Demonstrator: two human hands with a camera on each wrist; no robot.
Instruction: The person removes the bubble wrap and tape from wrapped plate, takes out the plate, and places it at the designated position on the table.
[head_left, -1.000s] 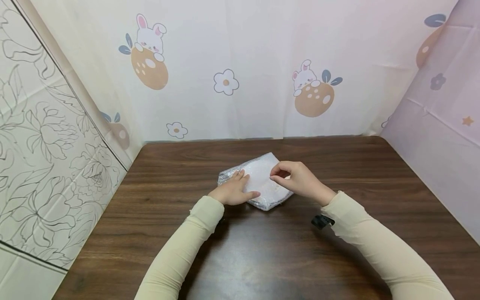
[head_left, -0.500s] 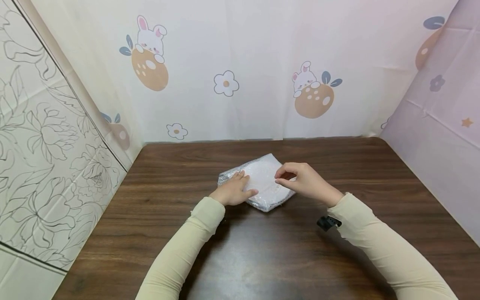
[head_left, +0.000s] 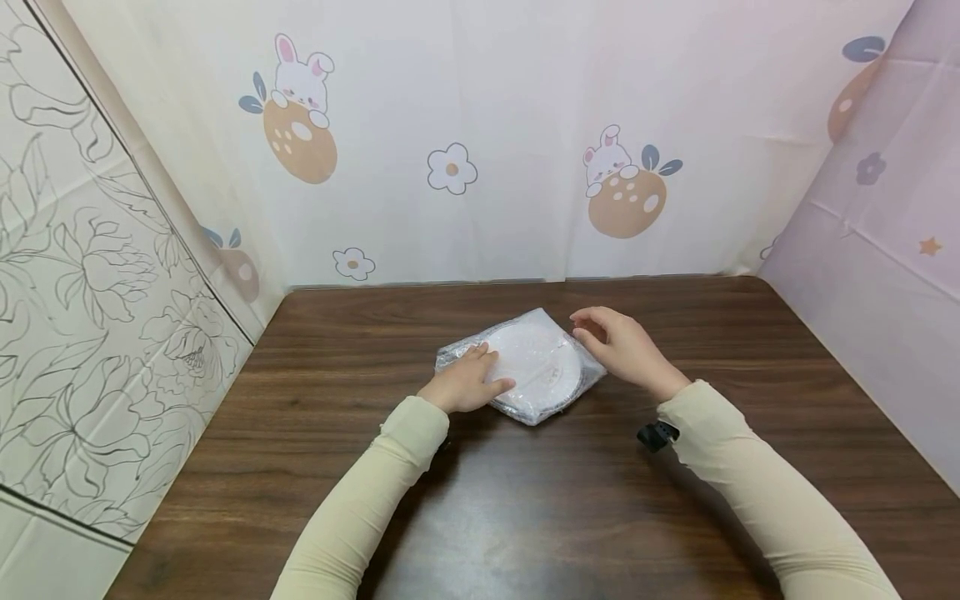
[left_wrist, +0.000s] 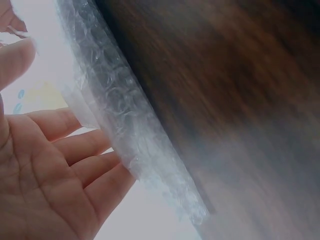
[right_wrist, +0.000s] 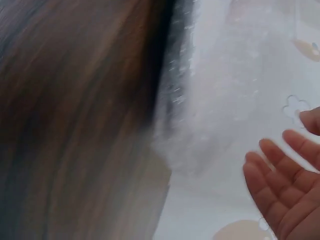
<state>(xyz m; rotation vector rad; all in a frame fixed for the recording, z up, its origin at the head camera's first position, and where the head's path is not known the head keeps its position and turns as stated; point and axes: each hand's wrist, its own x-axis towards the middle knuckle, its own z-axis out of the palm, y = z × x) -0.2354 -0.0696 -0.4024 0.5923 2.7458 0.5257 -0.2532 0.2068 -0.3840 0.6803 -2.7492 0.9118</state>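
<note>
A white round item that looks like a plate point(head_left: 528, 354) lies on the table inside clear bubble wrap point(head_left: 592, 373). My left hand point(head_left: 467, 382) rests on the left side of the wrapped package, fingers extended. In the left wrist view, the fingers of that hand point(left_wrist: 45, 175) reach the bubbled edge of the wrap point(left_wrist: 120, 100). Just off the package's right corner is my right hand point(head_left: 618, 346), fingers loosely bent, thumb apart from them. The right wrist view shows this hand point(right_wrist: 285, 185) holding nothing, with a gap to the blurred wrap point(right_wrist: 210, 90).
The dark wood-grain table point(head_left: 487, 517) extends on all sides of the package. Behind it hangs a pale curtain point(head_left: 517, 225) printed with rabbits and flowers. A panel with line-drawn flowers point(head_left: 97, 267) borders the left side, and a lilac sheet point(head_left: 885, 275) the right.
My right hand has moved right, off the package, and its thumb and fingertips have parted. The wrap's right corner is now uncovered. My left hand has stayed in place.
</note>
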